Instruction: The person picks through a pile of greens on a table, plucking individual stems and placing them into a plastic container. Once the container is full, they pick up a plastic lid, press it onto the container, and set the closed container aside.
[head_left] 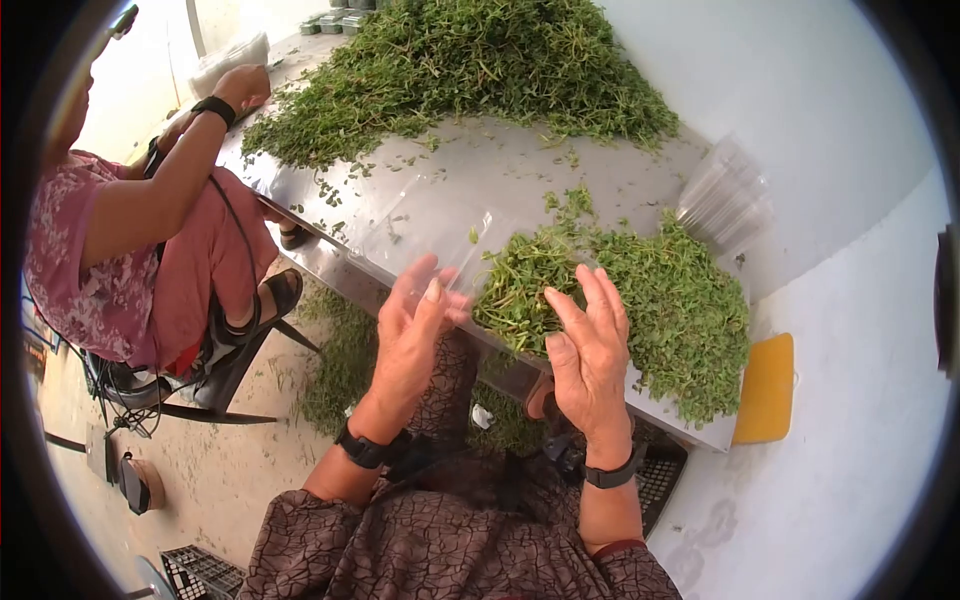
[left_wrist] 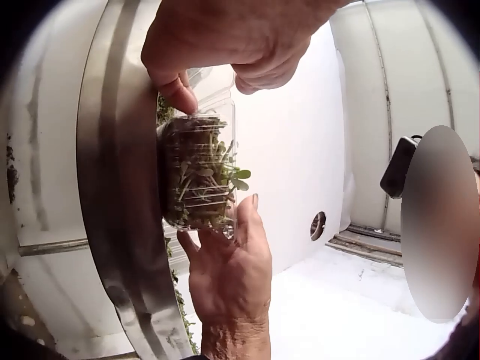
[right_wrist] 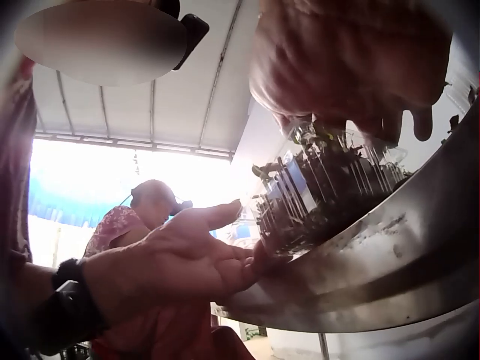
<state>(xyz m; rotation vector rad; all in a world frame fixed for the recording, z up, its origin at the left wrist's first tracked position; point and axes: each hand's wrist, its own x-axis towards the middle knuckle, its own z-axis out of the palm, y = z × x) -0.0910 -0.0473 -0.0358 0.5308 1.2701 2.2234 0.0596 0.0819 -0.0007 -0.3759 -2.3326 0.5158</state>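
Observation:
A clear plastic clamshell box (left_wrist: 199,176) packed with leafy green sprigs (head_left: 525,275) stands at the table's near edge, its lid (head_left: 405,225) folded open to the left. My left hand (head_left: 405,325) is at the box's left side. One finger touches the box and the thumb stands up, apart from the wall. On the other side my right hand (head_left: 592,360) has its fingers extended, close against the box's right end and the loose greens (head_left: 675,310). In the right wrist view this hand covers part of the box. One sprig pokes out over the rim.
A large heap of greens (head_left: 480,70) covers the far table. Stacked clear boxes (head_left: 727,195) lean by the wall at right. A yellow board (head_left: 767,388) hangs below the table's right corner. Another person (head_left: 130,240) sits at left. Greens (head_left: 335,360) lie on the floor.

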